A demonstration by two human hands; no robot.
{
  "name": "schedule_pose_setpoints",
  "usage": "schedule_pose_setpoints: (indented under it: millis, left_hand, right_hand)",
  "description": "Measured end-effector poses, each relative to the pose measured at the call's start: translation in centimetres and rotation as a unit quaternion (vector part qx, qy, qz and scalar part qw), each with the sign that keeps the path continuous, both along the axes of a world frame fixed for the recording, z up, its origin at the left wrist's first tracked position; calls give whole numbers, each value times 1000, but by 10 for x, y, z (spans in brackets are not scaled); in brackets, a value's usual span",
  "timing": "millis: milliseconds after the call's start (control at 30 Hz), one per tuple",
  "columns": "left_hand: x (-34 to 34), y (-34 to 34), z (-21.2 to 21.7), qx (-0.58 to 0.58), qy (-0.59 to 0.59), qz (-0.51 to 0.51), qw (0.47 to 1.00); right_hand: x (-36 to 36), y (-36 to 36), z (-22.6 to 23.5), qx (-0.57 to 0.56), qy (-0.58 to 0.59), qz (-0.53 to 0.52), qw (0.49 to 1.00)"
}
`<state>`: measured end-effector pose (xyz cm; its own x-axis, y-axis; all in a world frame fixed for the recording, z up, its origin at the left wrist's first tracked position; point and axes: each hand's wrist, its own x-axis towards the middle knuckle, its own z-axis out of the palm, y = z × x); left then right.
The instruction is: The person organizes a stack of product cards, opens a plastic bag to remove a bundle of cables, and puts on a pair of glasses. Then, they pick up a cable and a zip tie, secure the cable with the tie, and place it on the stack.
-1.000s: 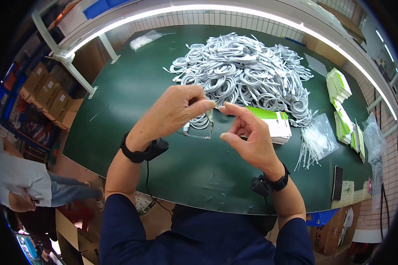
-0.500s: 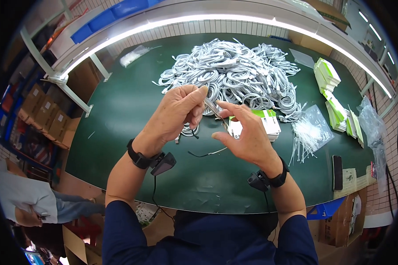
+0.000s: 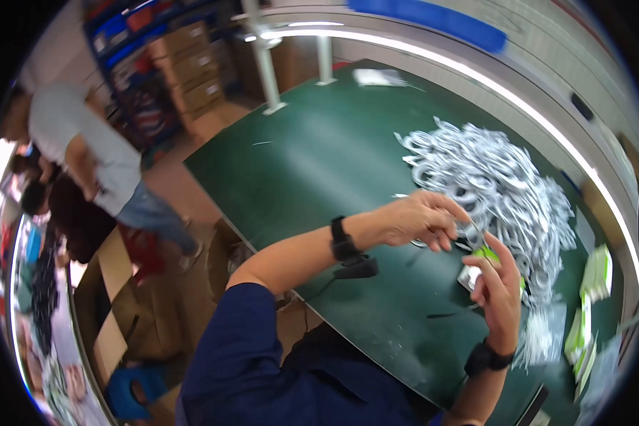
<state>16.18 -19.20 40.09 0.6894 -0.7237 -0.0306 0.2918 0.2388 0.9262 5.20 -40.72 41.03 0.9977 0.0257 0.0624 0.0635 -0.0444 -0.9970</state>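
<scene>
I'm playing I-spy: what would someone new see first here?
A huge heap of pale cables, toward the right on the green table. Just in front, the person's left hand and right hand are close together. Above, a glowing strip light runs along the far side.

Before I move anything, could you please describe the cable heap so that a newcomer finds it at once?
Find the dark green table. On its right half lies a heap of pale, coiled cables. It spreads much wider than the green-and-white packs near the right edge.

Left hand [image 3: 417, 220], right hand [image 3: 499, 291] near each other, fingers bent; left forearm [image 3: 287, 266] slanted.
</scene>
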Motion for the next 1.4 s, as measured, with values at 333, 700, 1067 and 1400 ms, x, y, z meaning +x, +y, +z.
schedule_pose_setpoints:
  millis: [333,700,1067,1400]
  left_hand:
    - [-20,16,-24,100,-401,128,902]
    - [-12,26,-29,77,-315,179,929]
    - [-29,1,-34,82,-238,146,957]
    - [-27,-13,-45,101,-228,138,958]
  right_hand:
    - [1,-5,-31,227,168,50,958]
    - [15,12,-45,312,191,196,910]
    - [-5,-10,-51,240,92,85,963]
    - [-12,-20,-63,-135,-37,47,989]
